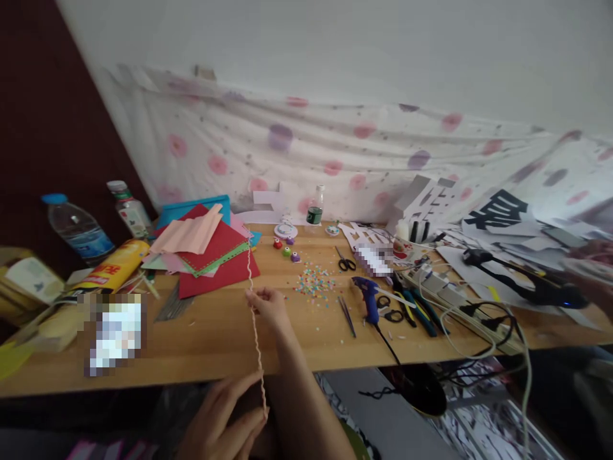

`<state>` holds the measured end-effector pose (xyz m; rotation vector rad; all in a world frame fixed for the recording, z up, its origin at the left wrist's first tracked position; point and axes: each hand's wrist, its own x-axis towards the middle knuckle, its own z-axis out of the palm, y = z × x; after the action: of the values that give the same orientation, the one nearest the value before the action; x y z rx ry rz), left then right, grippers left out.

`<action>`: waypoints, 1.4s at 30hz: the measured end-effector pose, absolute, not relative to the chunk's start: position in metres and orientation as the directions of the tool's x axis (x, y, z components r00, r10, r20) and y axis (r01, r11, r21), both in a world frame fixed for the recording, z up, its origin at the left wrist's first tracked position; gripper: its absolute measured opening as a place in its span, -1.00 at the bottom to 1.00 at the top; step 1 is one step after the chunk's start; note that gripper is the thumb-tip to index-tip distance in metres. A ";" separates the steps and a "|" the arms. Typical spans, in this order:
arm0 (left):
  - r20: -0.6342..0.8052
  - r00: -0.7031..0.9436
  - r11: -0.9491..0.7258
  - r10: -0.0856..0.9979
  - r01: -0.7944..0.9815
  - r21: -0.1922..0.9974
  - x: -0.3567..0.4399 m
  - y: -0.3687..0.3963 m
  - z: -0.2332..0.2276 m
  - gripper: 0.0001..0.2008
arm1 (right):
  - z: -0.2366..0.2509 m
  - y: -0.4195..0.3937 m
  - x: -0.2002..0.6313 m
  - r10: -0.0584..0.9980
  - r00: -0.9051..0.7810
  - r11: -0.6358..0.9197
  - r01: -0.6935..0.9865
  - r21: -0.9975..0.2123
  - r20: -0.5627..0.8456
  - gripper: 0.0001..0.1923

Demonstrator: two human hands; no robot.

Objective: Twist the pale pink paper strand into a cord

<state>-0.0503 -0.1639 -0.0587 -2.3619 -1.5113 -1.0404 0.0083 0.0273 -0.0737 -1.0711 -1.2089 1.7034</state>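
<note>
A thin, twisted pale-peach paper strip [249,265] runs nearly upright in front of me, its top end beside the stack of coloured paper. My right hand [271,310] pinches it around its middle, over the table. Lower down, at the table's front edge, my left hand [223,415] has its fingertips closed at the strip's bottom end. Behind lies the stack, with red sheets [239,271] and a crinkled peach sheet [186,235] on top. Small coloured beads [313,281] are scattered to the right of my right hand.
Right of the beads are scissors [345,260], tweezers [347,316], a blue glue gun [368,299], pliers [420,312] and a power strip [479,326] with tangled cords. Bottles [79,230] and a yellow tube [122,265] stand or lie left. Another person's hand [594,268] shows far right.
</note>
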 end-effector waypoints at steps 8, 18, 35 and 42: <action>0.691 0.235 -0.532 0.684 0.808 0.252 -0.052 -0.152 -0.060 -0.78 | -0.040 0.049 0.060 0.958 -0.287 -0.016 -0.028 -0.999 -0.008 -0.57; 0.685 0.219 -0.537 0.695 0.791 0.293 -0.051 -0.137 -0.061 -0.76 | 0.096 0.013 0.178 0.572 -0.788 0.198 -0.136 -0.971 0.227 -0.10; 0.574 0.229 -0.491 0.786 0.796 0.355 -0.050 -0.093 -0.086 -0.76 | -0.040 -0.046 0.221 0.825 -0.519 0.084 0.503 -0.860 -0.223 -0.73; 0.557 0.199 -0.498 0.806 0.737 0.458 -0.040 -0.071 -0.103 -0.79 | -0.060 -0.023 0.239 0.980 -0.127 -0.058 0.551 -0.832 -0.153 -0.65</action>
<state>-0.0397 -0.0707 -0.1032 -2.4995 -1.6141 -1.2592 0.2386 -0.0230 -0.0603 -1.6344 -1.7092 1.0911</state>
